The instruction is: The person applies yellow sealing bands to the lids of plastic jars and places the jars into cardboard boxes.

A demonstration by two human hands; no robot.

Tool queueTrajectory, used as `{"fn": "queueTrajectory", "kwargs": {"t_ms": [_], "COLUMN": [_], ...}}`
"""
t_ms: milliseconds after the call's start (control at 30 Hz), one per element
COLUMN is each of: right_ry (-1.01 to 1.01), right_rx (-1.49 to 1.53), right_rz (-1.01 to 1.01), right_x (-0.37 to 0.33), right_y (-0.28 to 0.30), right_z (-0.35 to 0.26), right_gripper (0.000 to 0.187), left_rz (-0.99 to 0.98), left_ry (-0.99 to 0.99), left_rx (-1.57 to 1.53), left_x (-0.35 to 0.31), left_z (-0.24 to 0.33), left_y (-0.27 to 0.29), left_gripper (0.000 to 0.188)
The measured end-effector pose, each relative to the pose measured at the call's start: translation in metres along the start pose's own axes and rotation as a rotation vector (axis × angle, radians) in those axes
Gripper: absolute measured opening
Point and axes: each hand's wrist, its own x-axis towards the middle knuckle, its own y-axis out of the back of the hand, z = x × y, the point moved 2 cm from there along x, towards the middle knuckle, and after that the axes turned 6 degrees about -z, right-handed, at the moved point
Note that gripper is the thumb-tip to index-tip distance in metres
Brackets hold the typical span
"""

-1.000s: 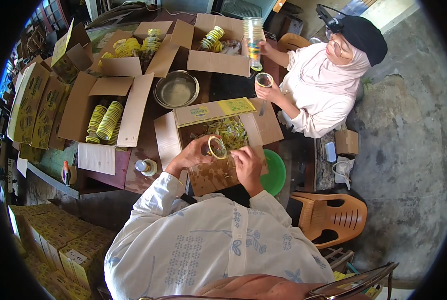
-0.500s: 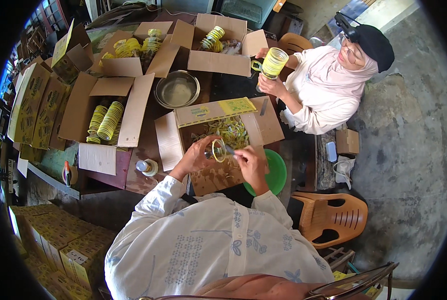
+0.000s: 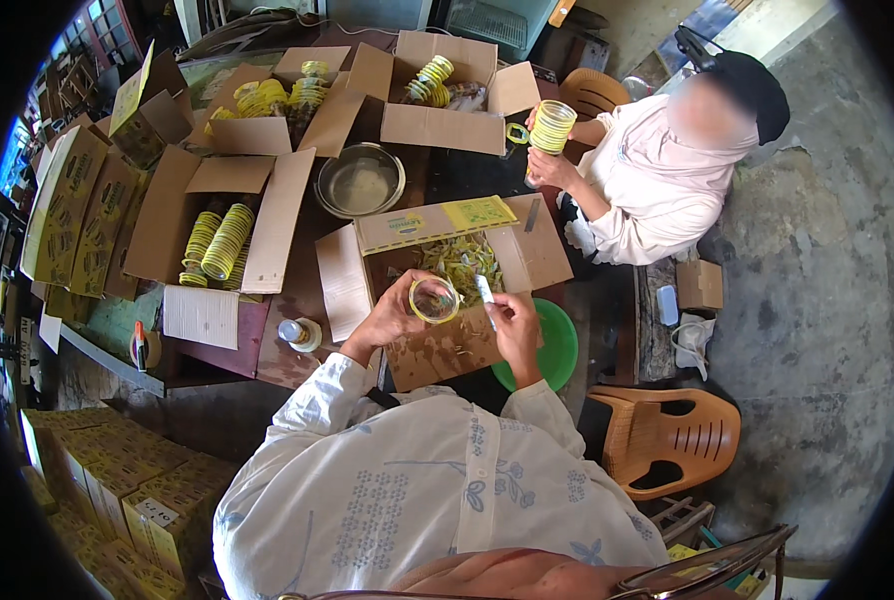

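Note:
My left hand (image 3: pixel 389 318) is closed around a clear plastic cup with a yellow rim (image 3: pixel 434 300), its round mouth tilted up toward me. In my right hand (image 3: pixel 516 325) is a slim pale flat tool (image 3: pixel 485 296), gripped near its lower end and pointing away from me. The tool stands apart from the cup, to its right; I cannot make out its exact kind. Both hands are over the near side of an open cardboard box (image 3: pixel 345 282), which holds a heap of yellow-green strips (image 3: pixel 464 262). Under my right wrist lies a green basin (image 3: pixel 559 350).
Open boxes (image 3: pixel 292 215) at the left and back hold stacks of yellow-rimmed cups (image 3: pixel 229 240). A metal bowl (image 3: pixel 362 206) and a small bottle (image 3: pixel 300 334) stand on the table. Across at the right, a co-worker (image 3: pixel 657 180) holds a cup stack (image 3: pixel 553 127). An orange chair (image 3: pixel 667 440) stands at right.
My right hand has drawn the tool away from the cup's rim and turned it so its pale face shows. The cup's mouth has tipped more toward me.

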Motion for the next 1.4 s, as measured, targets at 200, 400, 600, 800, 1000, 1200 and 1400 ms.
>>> {"fn": "queueTrajectory", "kwargs": {"t_ms": [200, 400, 600, 800, 1000, 1200, 1400], "right_ry": [-0.207, -0.271, -0.281, -0.200, -0.127, -0.106, -0.133], "right_rx": [0.577, 0.774, 0.696, 0.450, 0.434, 0.453, 0.359], "right_rz": [-0.041, -0.203, -0.230, -0.174, -0.166, -0.231, -0.091], "right_x": [0.001, -0.004, -0.006, -0.006, -0.012, -0.016, -0.010], "right_y": [0.005, -0.007, -0.008, -0.004, -0.005, -0.009, -0.001], "right_z": [-0.034, -0.013, -0.016, -0.021, -0.009, 0.005, 0.001], "right_gripper": [0.017, 0.015, 0.013, 0.014, 0.011, 0.011, 0.015], "left_rz": [-0.005, -0.053, -0.056, 0.010, 0.206, 0.376, 0.299], "left_ry": [0.023, -0.010, -0.005, 0.009, -0.098, -0.072, -0.074], "left_rx": [-0.102, 0.017, 0.363, 0.348, 0.660, 0.711, -0.019], "left_x": [-0.005, -0.003, -0.006, -0.005, -0.003, -0.006, -0.010], "left_z": [0.000, 0.003, 0.001, -0.008, -0.009, -0.011, 0.001], "left_y": [-0.004, -0.012, -0.012, -0.019, -0.011, -0.002, 0.003], "left_gripper": [0.067, 0.066, 0.067, 0.067, 0.071, 0.073, 0.069]}}
